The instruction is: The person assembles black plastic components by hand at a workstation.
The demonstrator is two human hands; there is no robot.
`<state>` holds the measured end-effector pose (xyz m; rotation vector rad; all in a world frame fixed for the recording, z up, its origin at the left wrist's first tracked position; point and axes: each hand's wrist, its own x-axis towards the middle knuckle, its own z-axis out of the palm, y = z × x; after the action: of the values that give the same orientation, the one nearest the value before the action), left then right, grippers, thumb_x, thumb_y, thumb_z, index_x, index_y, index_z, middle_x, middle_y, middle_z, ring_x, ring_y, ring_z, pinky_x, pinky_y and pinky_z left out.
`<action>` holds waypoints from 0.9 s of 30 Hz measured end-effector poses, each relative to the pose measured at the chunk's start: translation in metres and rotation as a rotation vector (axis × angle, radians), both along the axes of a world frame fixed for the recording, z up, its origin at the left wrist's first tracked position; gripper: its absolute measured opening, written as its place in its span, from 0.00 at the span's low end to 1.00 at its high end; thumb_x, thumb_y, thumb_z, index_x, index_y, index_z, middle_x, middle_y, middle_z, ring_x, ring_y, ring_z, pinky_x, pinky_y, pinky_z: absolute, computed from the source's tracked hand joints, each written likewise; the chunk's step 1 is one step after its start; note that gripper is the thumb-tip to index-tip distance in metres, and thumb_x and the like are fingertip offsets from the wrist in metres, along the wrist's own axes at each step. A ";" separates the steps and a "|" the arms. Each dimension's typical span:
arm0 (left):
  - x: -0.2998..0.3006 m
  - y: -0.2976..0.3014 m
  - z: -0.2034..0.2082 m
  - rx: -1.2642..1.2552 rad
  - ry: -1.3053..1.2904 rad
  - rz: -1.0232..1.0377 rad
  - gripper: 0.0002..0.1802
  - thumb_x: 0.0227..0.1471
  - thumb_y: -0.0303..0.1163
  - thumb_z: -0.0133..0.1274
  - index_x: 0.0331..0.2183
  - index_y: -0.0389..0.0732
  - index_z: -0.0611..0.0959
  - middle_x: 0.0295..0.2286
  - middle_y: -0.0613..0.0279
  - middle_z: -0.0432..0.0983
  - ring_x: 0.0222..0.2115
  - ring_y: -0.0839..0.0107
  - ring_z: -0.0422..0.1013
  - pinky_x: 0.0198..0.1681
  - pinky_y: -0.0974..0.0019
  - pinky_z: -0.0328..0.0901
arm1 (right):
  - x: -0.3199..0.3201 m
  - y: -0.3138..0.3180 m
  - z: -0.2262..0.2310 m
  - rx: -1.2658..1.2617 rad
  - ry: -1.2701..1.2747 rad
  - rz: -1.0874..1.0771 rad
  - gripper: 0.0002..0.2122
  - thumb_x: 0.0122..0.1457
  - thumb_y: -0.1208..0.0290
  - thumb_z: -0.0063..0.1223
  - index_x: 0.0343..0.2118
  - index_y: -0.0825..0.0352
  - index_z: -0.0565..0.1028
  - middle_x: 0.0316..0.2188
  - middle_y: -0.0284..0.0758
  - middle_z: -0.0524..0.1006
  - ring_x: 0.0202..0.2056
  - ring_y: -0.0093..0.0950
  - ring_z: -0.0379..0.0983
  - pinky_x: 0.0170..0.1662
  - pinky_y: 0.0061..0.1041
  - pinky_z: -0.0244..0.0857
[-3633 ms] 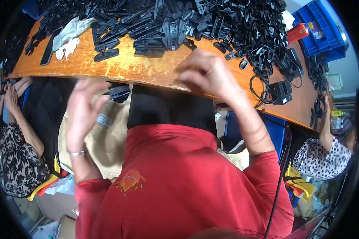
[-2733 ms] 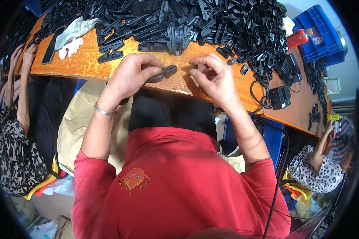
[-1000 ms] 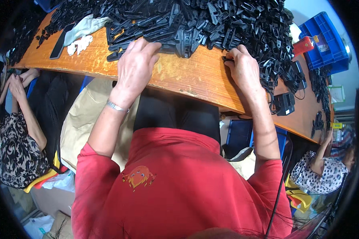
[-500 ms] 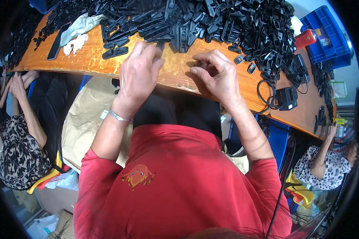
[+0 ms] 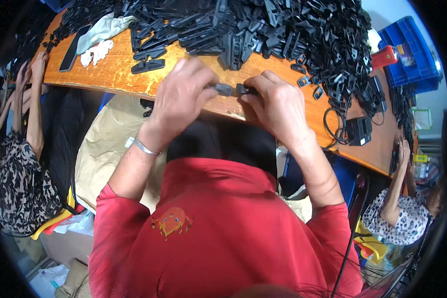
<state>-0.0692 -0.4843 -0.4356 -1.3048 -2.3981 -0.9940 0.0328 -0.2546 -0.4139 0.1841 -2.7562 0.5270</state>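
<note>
Above the table's near edge, my left hand (image 5: 184,97) is closed on a black plastic part (image 5: 224,89) whose grey-black end sticks out to the right. Facing it, my right hand (image 5: 278,102) pinches a smaller black plastic piece (image 5: 240,89), most of it hidden by the fingers. A narrow gap separates the two pieces. Beyond my hands lies a heap of long black plastic parts (image 5: 203,37), with one (image 5: 148,66) lying apart near my left hand. Small black pieces with openings (image 5: 318,92) are heaped beyond my right hand.
A phone (image 5: 69,58), a pale glove (image 5: 104,32) and a crumpled white glove or cloth (image 5: 97,53) lie at left. A black boxy device (image 5: 358,131) with cable, a red container (image 5: 384,58) and a blue crate (image 5: 409,57) stand at right. People (image 5: 22,184) sit either side.
My left hand now holds a black part and has moved right, toward my right hand. The piece in my right hand shows more clearly. The people on both sides have shifted their hands.
</note>
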 end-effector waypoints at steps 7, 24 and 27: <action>-0.009 -0.010 -0.019 0.166 -0.091 0.013 0.14 0.49 0.26 0.73 0.39 0.37 0.89 0.36 0.54 0.81 0.40 0.53 0.77 0.44 0.54 0.71 | -0.020 -0.013 -0.012 -0.203 0.027 0.039 0.10 0.55 0.72 0.74 0.40 0.64 0.86 0.35 0.42 0.81 0.38 0.50 0.82 0.40 0.46 0.76; 0.002 -0.073 0.018 -0.139 -0.325 0.067 0.12 0.48 0.25 0.72 0.35 0.32 0.88 0.31 0.53 0.78 0.37 0.53 0.77 0.42 0.56 0.70 | 0.001 -0.001 -0.025 -0.218 0.081 0.222 0.08 0.58 0.71 0.71 0.40 0.63 0.86 0.35 0.38 0.80 0.36 0.44 0.82 0.39 0.42 0.77; 0.001 -0.127 0.036 -0.076 -0.379 0.170 0.16 0.53 0.24 0.67 0.45 0.34 0.90 0.37 0.59 0.85 0.39 0.66 0.77 0.46 0.62 0.70 | 0.026 0.044 -0.017 -0.178 0.186 0.052 0.06 0.59 0.75 0.69 0.39 0.63 0.85 0.36 0.38 0.81 0.36 0.44 0.83 0.39 0.39 0.77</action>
<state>-0.0684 -0.6109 -0.3994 -0.9829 -2.7944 -1.2000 0.0585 -0.2104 -0.4310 0.2498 -2.5146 0.7269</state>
